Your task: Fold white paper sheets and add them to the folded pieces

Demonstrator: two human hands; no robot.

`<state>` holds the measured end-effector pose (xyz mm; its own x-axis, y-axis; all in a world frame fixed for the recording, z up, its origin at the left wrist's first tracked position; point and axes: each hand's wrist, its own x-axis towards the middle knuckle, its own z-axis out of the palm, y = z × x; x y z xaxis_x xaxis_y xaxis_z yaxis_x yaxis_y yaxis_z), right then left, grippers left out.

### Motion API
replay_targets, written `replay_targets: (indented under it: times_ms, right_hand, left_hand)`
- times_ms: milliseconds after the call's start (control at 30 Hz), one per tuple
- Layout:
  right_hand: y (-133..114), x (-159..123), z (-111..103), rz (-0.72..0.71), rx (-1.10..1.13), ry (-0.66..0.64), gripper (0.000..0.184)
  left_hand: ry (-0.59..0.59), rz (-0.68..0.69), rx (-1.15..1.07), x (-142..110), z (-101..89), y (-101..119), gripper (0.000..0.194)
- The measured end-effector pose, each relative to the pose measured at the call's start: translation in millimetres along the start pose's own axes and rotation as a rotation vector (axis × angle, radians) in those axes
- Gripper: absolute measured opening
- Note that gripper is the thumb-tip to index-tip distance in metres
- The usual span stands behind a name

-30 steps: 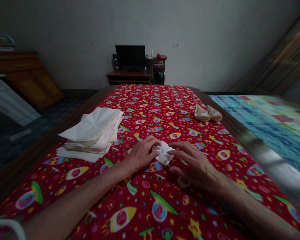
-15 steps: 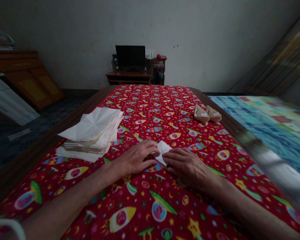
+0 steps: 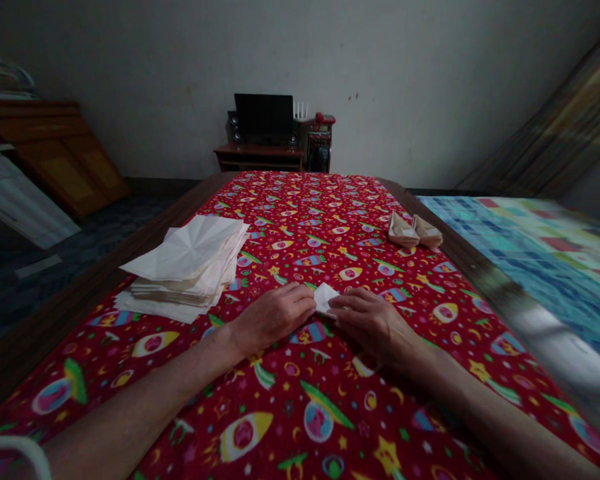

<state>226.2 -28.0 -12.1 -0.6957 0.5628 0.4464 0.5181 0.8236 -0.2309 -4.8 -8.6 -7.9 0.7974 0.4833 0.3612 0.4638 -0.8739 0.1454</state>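
A small folded white paper point(image 3: 325, 297) lies on the red patterned tablecloth point(image 3: 300, 413) at the table's middle. My left hand point(image 3: 273, 317) presses its fingers on the paper's left edge. My right hand point(image 3: 373, 323) lies flat on the cloth with its fingertips on the paper's right edge. Most of the paper is hidden under the fingers. Left of my hands sits a stack of creased white sheets point(image 3: 190, 263).
Two folded beige paper pieces point(image 3: 414, 231) lie near the table's right edge. A bed with a blue patchwork cover point(image 3: 540, 253) stands on the right. A small desk with a monitor point(image 3: 265, 120) is at the far wall, a wooden cabinet point(image 3: 55, 153) at left.
Both hands have lowered the folded paper from a raised hold to flat on the cloth and now press it down. The paper shows less between the fingers.
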Motion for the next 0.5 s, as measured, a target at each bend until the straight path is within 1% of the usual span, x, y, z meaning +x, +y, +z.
replay_targets:
  times_ms: [100,167,233,333,500]
  right_hand:
    - [2.0,5.2,3.7,0.143,0.121,0.066,0.026]
    - [3.7,9.3,5.9,0.236,0.123,0.076,0.028]
    - [6.2,12.9,8.1,0.310,0.080,0.085,0.027]
    - [10.0,16.8,10.6,0.392,0.021,0.066,0.025]
    - [11.5,20.6,11.1,0.453,-0.068,0.014,0.025]
  left_hand:
    - [0.047,-0.093,-0.040,-0.8,3.5,4.3,0.015]
    - [0.078,-0.184,-0.085,-0.2,6.7,6.3,0.011]
    - [0.114,-0.283,-0.148,1.4,9.9,6.6,0.007]
    - [0.143,-0.407,-0.241,4.2,13.2,4.7,0.007]
    - [0.171,-0.472,-0.282,5.5,15.1,1.9,0.011]
